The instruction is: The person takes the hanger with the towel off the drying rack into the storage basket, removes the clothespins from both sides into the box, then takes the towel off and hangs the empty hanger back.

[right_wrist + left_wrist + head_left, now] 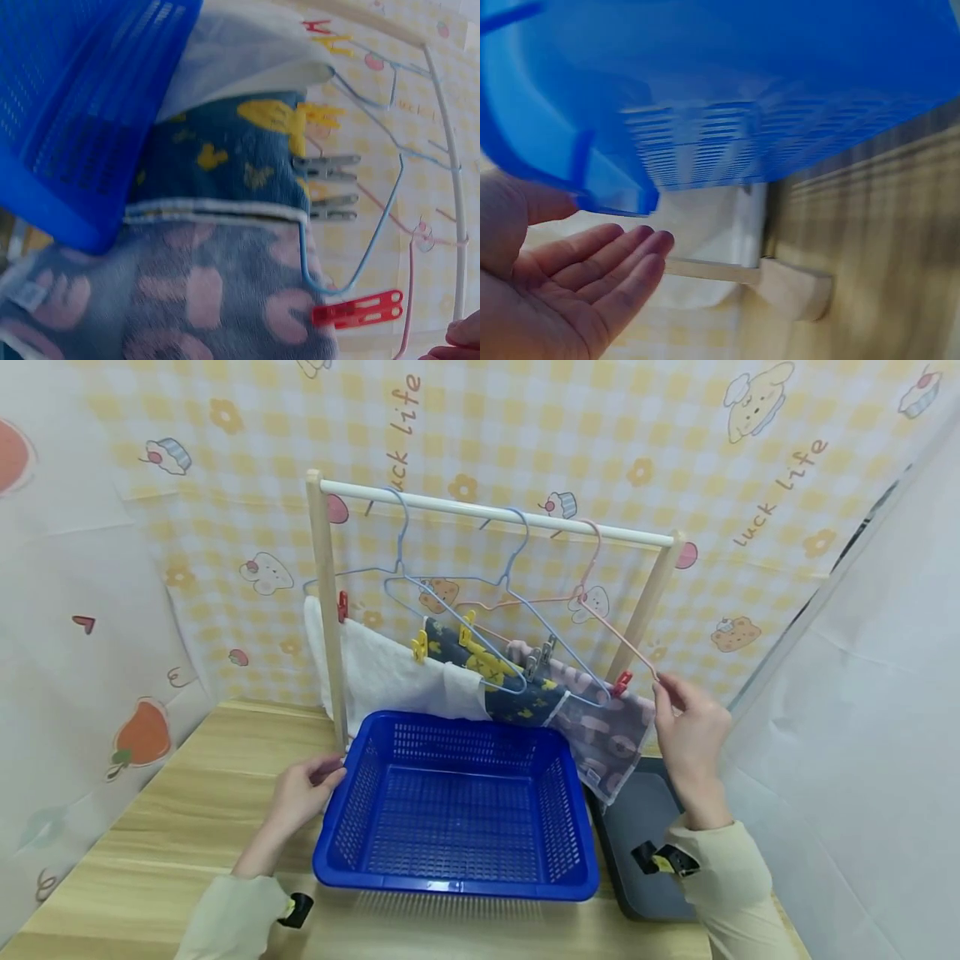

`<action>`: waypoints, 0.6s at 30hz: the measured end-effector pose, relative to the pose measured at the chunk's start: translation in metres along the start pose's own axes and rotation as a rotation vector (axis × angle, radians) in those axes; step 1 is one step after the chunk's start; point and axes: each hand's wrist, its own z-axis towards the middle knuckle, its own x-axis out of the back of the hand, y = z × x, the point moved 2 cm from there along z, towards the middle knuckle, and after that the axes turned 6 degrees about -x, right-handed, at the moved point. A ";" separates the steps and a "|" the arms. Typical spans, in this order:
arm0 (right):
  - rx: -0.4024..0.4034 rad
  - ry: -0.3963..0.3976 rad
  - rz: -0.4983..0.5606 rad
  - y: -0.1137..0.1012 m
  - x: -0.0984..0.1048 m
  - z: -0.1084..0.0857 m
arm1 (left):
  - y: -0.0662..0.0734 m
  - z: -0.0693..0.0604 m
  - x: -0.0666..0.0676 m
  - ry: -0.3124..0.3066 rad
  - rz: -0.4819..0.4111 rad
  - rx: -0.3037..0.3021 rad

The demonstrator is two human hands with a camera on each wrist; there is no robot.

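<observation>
At the right, my right hand (693,735) pinches the lower right corner of the pink hanger (618,637); only its fingertips show in the right wrist view. That hanger hooks over the white rail (450,508), and a grey-and-pink cloth (600,735) with a red clip (621,683) hangs at it. My left hand (303,793) is at the left rim of the blue basket (456,887). From the left wrist, the fingers of this hand (585,289) extend below the basket rim (619,202), with the thumb partly hidden behind it.
Two blue hangers (401,539) (517,556) share the rail. A white cloth (382,672) and a dark cloth with yellow figures (517,697) hang behind the basket, with yellow clips (420,646) and grey clips (548,649). A dark grey tray (645,852) lies at the right.
</observation>
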 end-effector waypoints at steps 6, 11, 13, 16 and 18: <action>-0.006 -0.057 -0.027 0.009 -0.008 0.022 | -0.011 0.000 -0.006 -0.007 -0.087 0.101; -0.024 -0.131 -0.056 0.016 -0.018 0.035 | -0.016 -0.001 -0.009 0.003 -0.145 0.170; -0.035 -0.160 -0.057 0.018 -0.022 0.039 | -0.018 0.000 -0.010 -0.003 -0.179 0.195; -0.060 -0.216 -0.051 0.019 -0.026 0.044 | -0.020 -0.001 -0.012 -0.011 -0.237 0.231; -0.076 -0.256 -0.045 0.018 -0.028 0.046 | -0.021 -0.001 -0.012 -0.018 -0.280 0.253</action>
